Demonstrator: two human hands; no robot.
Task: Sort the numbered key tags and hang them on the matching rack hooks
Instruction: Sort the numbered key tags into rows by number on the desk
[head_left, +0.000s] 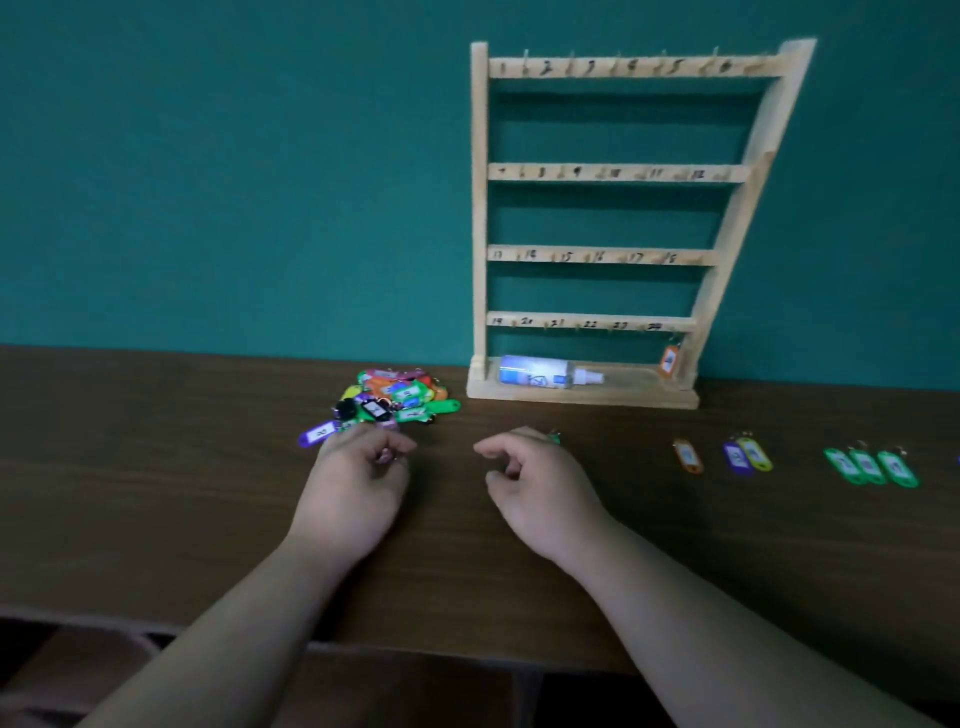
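Mid-frame, the left hand (358, 483) pinches a small pinkish piece (385, 456) (too blurred to name) just below the key tag pile (400, 397). The right hand (540, 483) curls loosely; whether it holds the green tag (554, 438) behind it is unclear.

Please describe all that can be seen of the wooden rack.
The rack is of pale bare wood: two side posts, four rails and a flat base. Each rail bears small hooks and handwritten numbers, blurred, seemingly 1 to 24. It stands upright on the table against the wall. One orange tag hangs at the bottom rail's right end; other hooks look bare. A bottle lies on its base.
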